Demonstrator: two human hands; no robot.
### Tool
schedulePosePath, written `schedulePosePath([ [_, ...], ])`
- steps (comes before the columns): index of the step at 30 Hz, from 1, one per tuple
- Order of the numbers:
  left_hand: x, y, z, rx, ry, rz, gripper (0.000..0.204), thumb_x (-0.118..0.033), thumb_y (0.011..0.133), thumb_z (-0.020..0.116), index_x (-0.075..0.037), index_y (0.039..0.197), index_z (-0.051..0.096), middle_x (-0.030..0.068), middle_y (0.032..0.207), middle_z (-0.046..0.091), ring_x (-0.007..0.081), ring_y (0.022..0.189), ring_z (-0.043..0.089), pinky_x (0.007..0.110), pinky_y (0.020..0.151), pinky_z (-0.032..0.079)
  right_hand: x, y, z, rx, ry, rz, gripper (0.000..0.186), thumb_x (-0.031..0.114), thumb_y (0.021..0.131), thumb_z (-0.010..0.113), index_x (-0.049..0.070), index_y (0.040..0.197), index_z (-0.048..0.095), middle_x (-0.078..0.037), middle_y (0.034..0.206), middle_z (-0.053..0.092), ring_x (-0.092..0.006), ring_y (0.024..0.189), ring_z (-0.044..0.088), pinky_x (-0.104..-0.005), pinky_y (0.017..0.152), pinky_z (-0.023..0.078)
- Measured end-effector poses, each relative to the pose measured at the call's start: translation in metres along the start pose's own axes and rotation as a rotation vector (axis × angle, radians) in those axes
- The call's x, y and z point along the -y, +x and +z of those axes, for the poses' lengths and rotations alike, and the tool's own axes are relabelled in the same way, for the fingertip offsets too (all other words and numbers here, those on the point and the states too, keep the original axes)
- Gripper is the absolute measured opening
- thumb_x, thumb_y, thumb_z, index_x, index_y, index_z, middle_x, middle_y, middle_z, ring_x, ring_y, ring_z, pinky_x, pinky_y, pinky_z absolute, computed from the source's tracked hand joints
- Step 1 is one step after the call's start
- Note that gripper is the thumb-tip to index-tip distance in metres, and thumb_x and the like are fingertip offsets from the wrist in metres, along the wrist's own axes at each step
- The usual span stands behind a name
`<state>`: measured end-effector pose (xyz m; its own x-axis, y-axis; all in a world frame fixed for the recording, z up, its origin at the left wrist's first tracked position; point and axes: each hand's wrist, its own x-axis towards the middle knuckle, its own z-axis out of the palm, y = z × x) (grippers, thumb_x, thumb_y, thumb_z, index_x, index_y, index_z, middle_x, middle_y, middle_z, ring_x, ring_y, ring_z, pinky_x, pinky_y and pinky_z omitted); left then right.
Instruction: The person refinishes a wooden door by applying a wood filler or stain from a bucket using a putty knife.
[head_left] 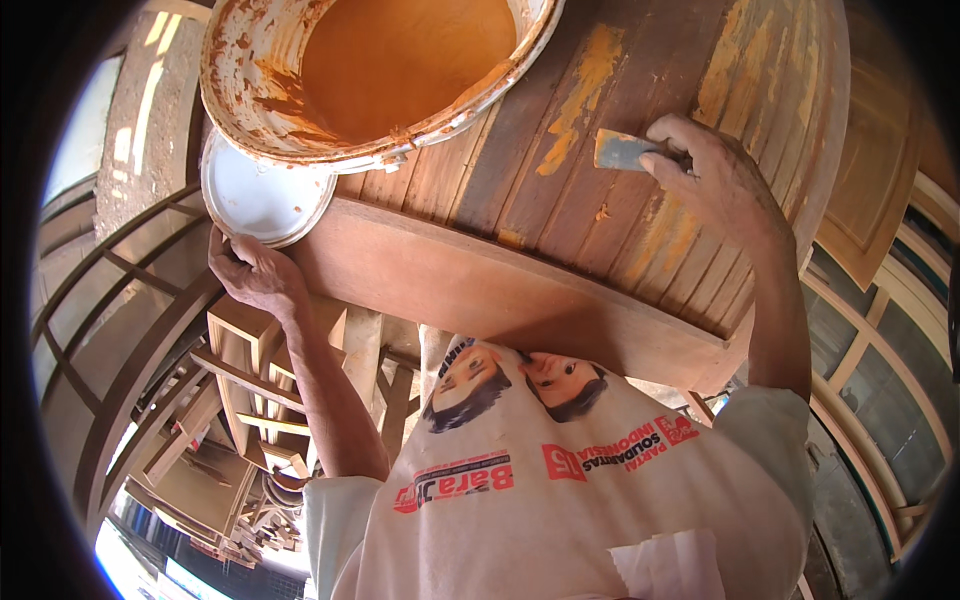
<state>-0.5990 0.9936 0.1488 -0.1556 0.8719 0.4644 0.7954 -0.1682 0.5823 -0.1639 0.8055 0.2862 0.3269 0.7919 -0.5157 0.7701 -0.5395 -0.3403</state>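
Note:
My right hand [715, 170] pinches a small flat putty knife [622, 151] with orange filler on its blade end. It is over the slatted wooden panel [530, 190], which carries streaks of orange-yellow filler. At the left, my left hand [262, 277] has its fingers curled at the near rim of a round white lid [265, 195] and grips it there. The lid lies partly under a large white bucket [390, 155], whose rim and inside wall are smeared with orange. Thick orange-brown filler [405, 65] lies inside the bucket.
A long plain board [480, 280] forms the panel's near edge, close to my shirt. Wooden frames and box-like pieces [265, 370] stand below left. More wooden frames [865, 340] and a panelled door [868, 180] are at the right.

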Motion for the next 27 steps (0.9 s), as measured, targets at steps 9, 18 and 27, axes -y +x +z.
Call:
schedulePosePath([
  [9, 0.001, 0.001, -0.001, 0.041, -0.009, 0.105, 0.054, -0.04, 0.108, 0.05, 0.008, 0.128, 0.064, 0.0223, 0.115, 0.066, 0.0343, 0.1, 0.065, 0.044, 0.091, 0.052, -0.031, -0.049, 0.051, -0.029, 0.28, -0.049, 0.036, 0.019, 0.101, 0.072, 0.001, 0.13, 0.061, -0.016, 0.098, 0.069, -0.0256, 0.087, 0.067, -0.0406, 0.081, 0.054],
  [18, 0.008, 0.002, -0.004, 0.072, 0.041, 0.192, 0.072, -0.06, 0.109, 0.047, 0.008, 0.125, 0.062, 0.0242, 0.118, 0.065, 0.0387, 0.104, 0.066, 0.048, 0.092, 0.052, -0.027, -0.056, 0.051, -0.027, 0.292, -0.031, 0.031, 0.024, 0.1, 0.072, 0.002, 0.12, 0.064, -0.018, 0.106, 0.071, -0.0326, 0.095, 0.072, -0.0466, 0.084, 0.055],
  [27, 0.003, 0.007, -0.012, 0.153, 0.017, 0.117, 0.059, -0.044, 0.109, 0.05, 0.011, 0.126, 0.062, 0.0287, 0.121, 0.066, 0.0416, 0.107, 0.065, 0.05, 0.095, 0.05, -0.033, -0.076, 0.064, -0.077, 0.397, -0.044, 0.029, 0.018, 0.099, 0.071, -0.001, 0.12, 0.062, -0.021, 0.11, 0.071, -0.037, 0.1, 0.072, -0.0475, 0.088, 0.056],
])
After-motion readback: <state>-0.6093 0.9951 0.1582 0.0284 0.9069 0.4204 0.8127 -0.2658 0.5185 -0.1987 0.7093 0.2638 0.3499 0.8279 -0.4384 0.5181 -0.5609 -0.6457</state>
